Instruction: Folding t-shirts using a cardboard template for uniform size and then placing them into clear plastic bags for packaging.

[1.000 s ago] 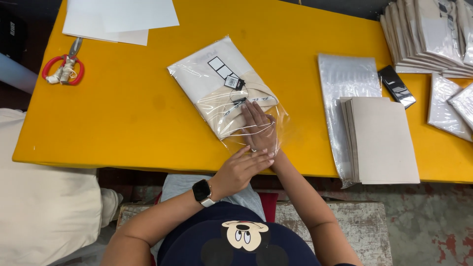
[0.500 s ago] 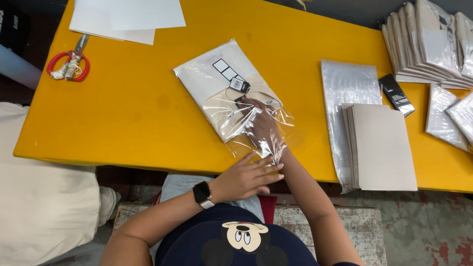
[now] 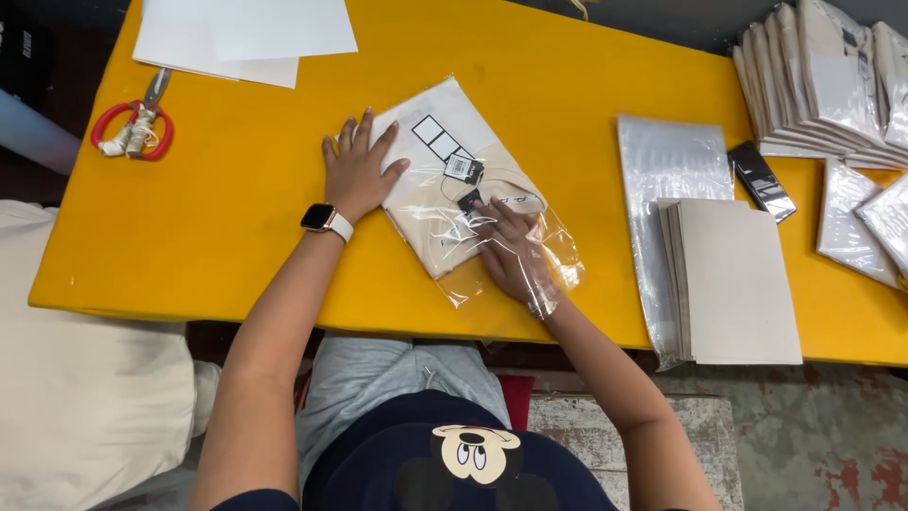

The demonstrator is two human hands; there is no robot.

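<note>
A folded cream garment point(image 3: 445, 203) lies in a clear plastic bag point(image 3: 558, 260) near the middle of the yellow counter point(image 3: 236, 208), tilted so its open end points toward the near right. The left hand point(image 3: 357, 170) lies flat on the far left corner of the package, fingers spread and pressing down, gripping nothing; a smartwatch point(image 3: 322, 219) sits on that wrist. The right hand point(image 3: 511, 254) is slipped inside the open end of the bag, palm down on the garment, fingers stretched flat rather than closed on anything. Paper tags point(image 3: 462, 170) rest on the garment under the film.

To the right lies a flat stack of clear bags point(image 3: 662, 161) with a pile of grey card sheets point(image 3: 733, 279) on its near part, and a small dark packet point(image 3: 761, 180) just beside it. Bagged garments point(image 3: 823, 80) are stacked at the far right corner. At the far left lie red-handled scissors point(image 3: 137, 123) near white paper sheets point(image 3: 241, 38).
</note>
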